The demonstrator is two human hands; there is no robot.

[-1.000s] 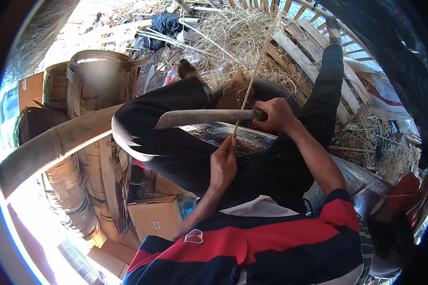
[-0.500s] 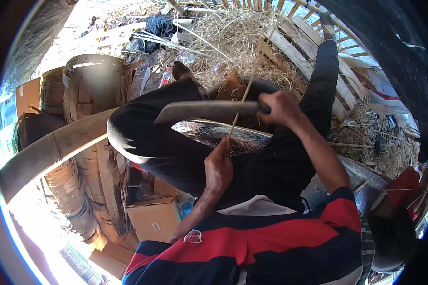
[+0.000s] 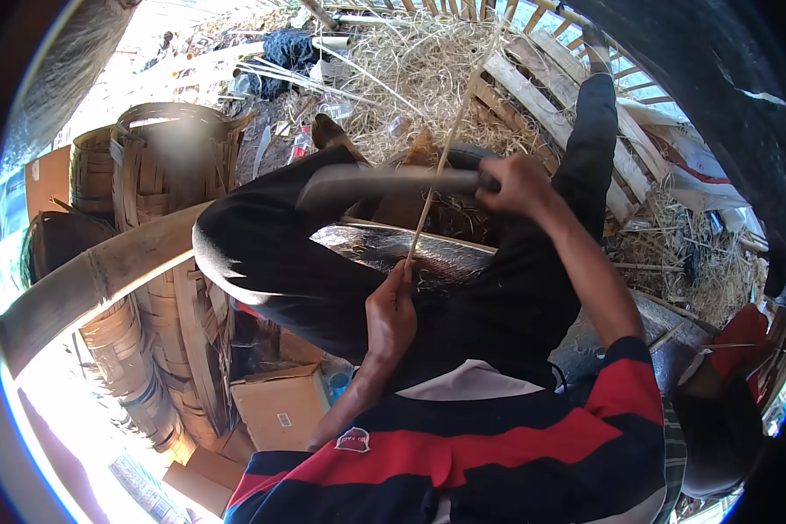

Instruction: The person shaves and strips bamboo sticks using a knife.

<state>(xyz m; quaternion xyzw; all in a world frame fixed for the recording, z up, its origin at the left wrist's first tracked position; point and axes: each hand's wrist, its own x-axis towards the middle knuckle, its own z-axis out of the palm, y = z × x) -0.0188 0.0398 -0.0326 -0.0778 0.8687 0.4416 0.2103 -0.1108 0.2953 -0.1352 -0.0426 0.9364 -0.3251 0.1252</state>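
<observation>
My right hand (image 3: pixel 520 186) is closed round the dark handle of a machete (image 3: pixel 367 185). Its broad blade points left, smeared by motion, and crosses a long thin bamboo strip (image 3: pixel 424 217). Whether the edge is cutting into the strip I cannot make out. Lower down, my left hand (image 3: pixel 391 316) pinches the strip's near end between thumb and fingers. From there the strip slants up and away, past the blade, towards the wooden slats. Beneath both hands, between my bent legs, lies a shiny silvery sheet (image 3: pixel 402 249).
Woven bamboo baskets (image 3: pixel 170 166) stand at the left behind a thick bamboo pole (image 3: pixel 105 266). A cardboard box (image 3: pixel 281 408) sits by my left side. Loose shavings (image 3: pixel 410 61) cover the ground ahead, near wooden slats (image 3: pixel 533 92) and a plastic bottle (image 3: pixel 300 144).
The machete has shifted slightly up and right along the strip, its blade now more blurred. My left hand has drawn a little down and left with the strip's end.
</observation>
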